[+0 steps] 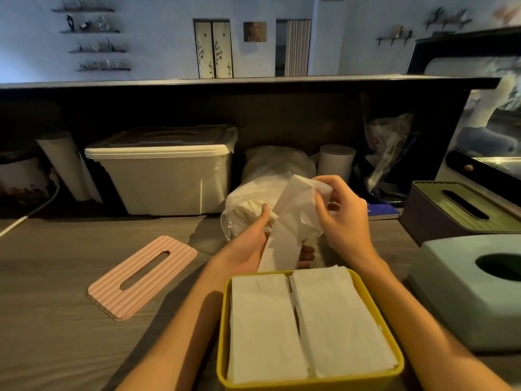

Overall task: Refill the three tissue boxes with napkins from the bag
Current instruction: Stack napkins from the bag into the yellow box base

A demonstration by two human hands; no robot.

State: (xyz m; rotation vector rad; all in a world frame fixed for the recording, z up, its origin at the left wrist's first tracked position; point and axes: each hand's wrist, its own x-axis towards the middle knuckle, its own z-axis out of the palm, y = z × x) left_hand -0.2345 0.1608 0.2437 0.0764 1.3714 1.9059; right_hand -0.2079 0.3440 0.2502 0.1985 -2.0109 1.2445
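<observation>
Head view: both hands [296, 221] hold napkins [290, 221] above yellow box [310, 383].

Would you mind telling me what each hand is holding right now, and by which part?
Both hands hold one white paper napkin above the clear plastic bag: the right hand pinches its upper end, and the left hand grips its lower part.

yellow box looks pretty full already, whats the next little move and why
Probably draw the napkins held in both hands, left hand and right hand, clear of the bag and lay them in the yellow box. Its two stacks sit near the rim, and its pink lid lies off.
</observation>
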